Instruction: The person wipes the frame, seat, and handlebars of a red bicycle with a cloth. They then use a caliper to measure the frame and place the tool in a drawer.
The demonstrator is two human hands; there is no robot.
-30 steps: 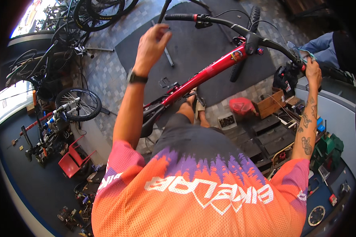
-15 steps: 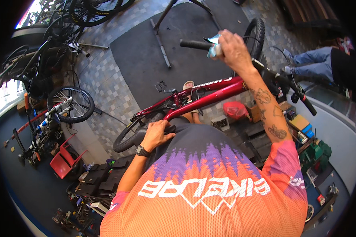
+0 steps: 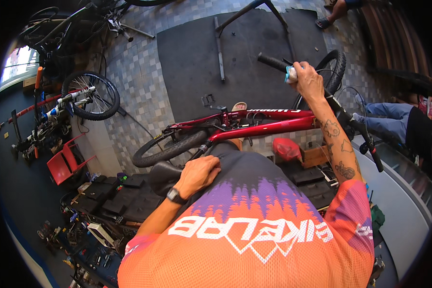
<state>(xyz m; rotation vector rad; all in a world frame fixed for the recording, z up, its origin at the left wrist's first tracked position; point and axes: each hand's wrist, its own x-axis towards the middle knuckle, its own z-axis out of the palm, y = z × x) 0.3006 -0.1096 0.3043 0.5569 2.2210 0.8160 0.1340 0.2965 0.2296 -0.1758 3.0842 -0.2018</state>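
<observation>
A red bicycle (image 3: 273, 126) stands across in front of me, its rear wheel on the left and its front wheel (image 3: 338, 72) on the right. My right hand (image 3: 308, 82) is closed around a crumpled light-blue and white cloth (image 3: 291, 75). It presses this against the far side of the handlebar, beside the black grip (image 3: 272, 61). Over the front of the black saddle (image 3: 164, 174) lies my left hand (image 3: 200, 174), fingers curled against the dark hem of my shirt. The saddle's nose is hidden beneath that hand.
A metal stand (image 3: 219, 48) rests on the black mat (image 3: 187, 62) ahead. Left are another bicycle's wheel (image 3: 91, 95) and a red chair (image 3: 65, 161). A seated person's legs (image 3: 386, 117) are at right; a sandalled foot (image 3: 324, 22) is at far right. Black trays (image 3: 101, 192) lie near.
My view has shifted, so the bicycle appears lower and the sandalled foot has come into sight. The cloth in my right hand is now bunched more tightly at the handlebar; my left hand stays at the saddle.
</observation>
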